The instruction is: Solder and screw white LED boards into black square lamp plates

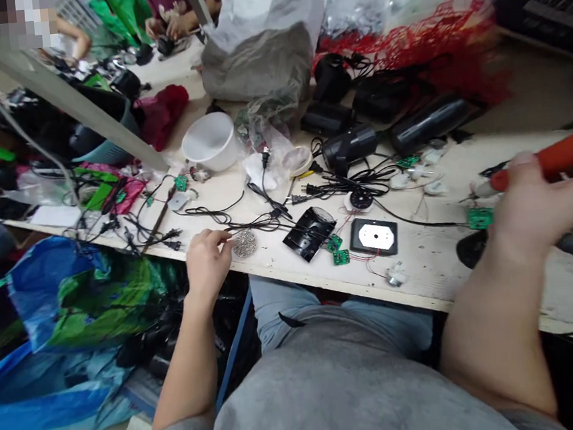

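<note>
Right by the near edge of the bench (432,276), the round heap of metal bits (245,244) is met by the left hand (208,265): thumb and forefinger are brought close together at its left rim, but whether a bit is pinched there cannot be told. Over at the right end, the orange tool (562,154) is gripped in the right hand (524,207), blurred, its thumb laid along the tool and its other fingers hidden; the tool is raised above the bench top, tip pointed left.

Between the hands, a black housing (311,234) is set down, tilted, with green boards (341,257) just beside it and a black-and-white plate (386,236) placed to their right. A silver part (395,275) is left close to the near edge. Behind, black cables (266,207) are strewn, a white bowl (216,159) is stood, and larger black housings (348,148) are bunched toward the far edge, backed by a grey sack (257,60) and red netting (431,38). Farther off, a dark object is handled by another person's hands (177,24).
</note>
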`<action>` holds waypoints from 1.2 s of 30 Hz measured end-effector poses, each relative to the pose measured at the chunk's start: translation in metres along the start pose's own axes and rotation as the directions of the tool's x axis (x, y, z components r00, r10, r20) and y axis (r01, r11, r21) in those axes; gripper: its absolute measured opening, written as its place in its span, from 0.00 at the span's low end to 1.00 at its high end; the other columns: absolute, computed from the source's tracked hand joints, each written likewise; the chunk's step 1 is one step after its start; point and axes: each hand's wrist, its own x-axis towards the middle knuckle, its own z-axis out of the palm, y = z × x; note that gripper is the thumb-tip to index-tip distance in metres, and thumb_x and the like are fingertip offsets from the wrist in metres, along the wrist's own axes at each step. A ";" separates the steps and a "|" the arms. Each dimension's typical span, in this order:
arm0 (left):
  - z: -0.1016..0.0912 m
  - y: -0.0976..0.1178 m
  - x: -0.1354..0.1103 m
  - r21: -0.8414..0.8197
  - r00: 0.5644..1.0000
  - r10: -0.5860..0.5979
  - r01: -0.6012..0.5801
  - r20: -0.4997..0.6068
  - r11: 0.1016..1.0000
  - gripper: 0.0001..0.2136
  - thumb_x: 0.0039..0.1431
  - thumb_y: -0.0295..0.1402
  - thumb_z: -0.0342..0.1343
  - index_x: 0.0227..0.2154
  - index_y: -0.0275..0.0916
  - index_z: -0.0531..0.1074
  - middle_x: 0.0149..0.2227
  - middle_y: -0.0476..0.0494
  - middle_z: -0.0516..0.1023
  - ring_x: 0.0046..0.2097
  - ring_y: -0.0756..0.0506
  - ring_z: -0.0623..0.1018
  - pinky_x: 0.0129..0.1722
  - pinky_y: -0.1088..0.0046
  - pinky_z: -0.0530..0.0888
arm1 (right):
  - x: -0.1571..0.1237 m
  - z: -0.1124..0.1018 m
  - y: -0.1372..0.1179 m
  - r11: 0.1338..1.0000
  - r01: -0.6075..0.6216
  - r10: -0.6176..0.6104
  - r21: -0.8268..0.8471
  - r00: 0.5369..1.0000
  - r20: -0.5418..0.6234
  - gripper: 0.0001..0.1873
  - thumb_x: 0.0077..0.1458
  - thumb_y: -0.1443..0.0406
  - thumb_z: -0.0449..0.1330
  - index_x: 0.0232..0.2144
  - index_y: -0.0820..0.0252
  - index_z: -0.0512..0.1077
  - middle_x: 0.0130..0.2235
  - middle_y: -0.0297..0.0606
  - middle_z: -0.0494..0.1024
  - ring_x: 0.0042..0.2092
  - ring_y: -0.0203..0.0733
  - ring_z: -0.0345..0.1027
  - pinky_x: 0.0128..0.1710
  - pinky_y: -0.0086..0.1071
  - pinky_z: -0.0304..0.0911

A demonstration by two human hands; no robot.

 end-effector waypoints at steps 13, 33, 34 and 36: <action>0.035 -0.009 0.005 -0.072 0.985 0.001 0.011 0.170 0.997 0.08 0.51 0.38 0.57 0.30 0.40 0.75 0.32 0.41 0.75 0.39 0.38 0.76 0.43 0.62 0.74 | -0.023 0.049 -0.031 0.798 -0.164 0.358 -0.580 0.903 0.239 0.31 0.50 0.76 0.50 0.58 0.68 0.68 0.51 0.58 0.71 0.51 0.58 0.68 0.53 0.53 0.66; 0.025 -0.013 0.000 -0.164 0.991 -0.112 0.121 0.067 0.979 0.06 0.59 0.36 0.51 0.32 0.43 0.72 0.31 0.45 0.80 0.36 0.40 0.79 0.38 0.65 0.71 | -0.019 -0.002 -0.072 0.853 -0.193 0.367 -0.484 0.882 0.295 0.21 0.60 0.51 0.61 0.44 0.62 0.78 0.39 0.49 0.73 0.44 0.57 0.68 0.50 0.61 0.66; 0.025 -0.013 0.000 -0.188 0.989 -0.140 0.148 0.055 0.971 0.06 0.59 0.36 0.52 0.32 0.43 0.72 0.32 0.45 0.81 0.37 0.39 0.80 0.40 0.65 0.72 | -0.021 -0.005 -0.079 0.887 -0.277 0.399 -0.370 0.863 0.309 0.20 0.59 0.50 0.62 0.44 0.59 0.78 0.38 0.45 0.74 0.40 0.52 0.70 0.48 0.57 0.69; 0.024 -0.014 0.000 -0.265 0.981 -0.192 0.195 0.040 0.944 0.08 0.59 0.37 0.53 0.36 0.43 0.75 0.33 0.45 0.82 0.39 0.40 0.81 0.43 0.64 0.74 | -0.029 -0.007 -0.090 0.863 -0.503 0.476 -0.031 0.793 0.381 0.19 0.54 0.50 0.66 0.42 0.54 0.76 0.37 0.38 0.75 0.34 0.44 0.71 0.42 0.50 0.73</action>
